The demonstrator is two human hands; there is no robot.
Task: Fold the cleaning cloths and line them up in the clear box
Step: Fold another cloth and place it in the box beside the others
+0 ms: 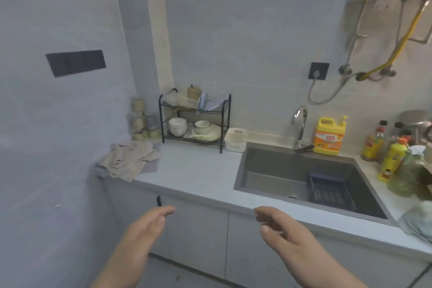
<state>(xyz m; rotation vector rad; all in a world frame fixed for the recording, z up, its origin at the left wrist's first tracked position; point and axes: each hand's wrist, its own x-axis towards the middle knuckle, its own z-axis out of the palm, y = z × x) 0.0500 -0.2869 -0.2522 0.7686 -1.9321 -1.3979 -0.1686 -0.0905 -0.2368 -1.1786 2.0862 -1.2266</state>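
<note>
A crumpled heap of beige cleaning cloths (128,160) lies on the left end of the white countertop (198,170), over a grey cloth and hanging slightly over the front edge. A small whitish box (235,140) stands beside the dish rack, left of the sink. My left hand (149,224) and my right hand (278,229) hover in front of the cabinet doors, below the counter edge, fingers relaxed and holding nothing. Both hands are well short of the cloths.
A black two-tier dish rack (195,119) with bowls stands at the back. A grey sink (304,177) holds a dark basket. A yellow detergent jug (329,135), several bottles (385,147) and a pale green cloth (418,222) sit at the right. Jars (141,121) are stacked in the corner.
</note>
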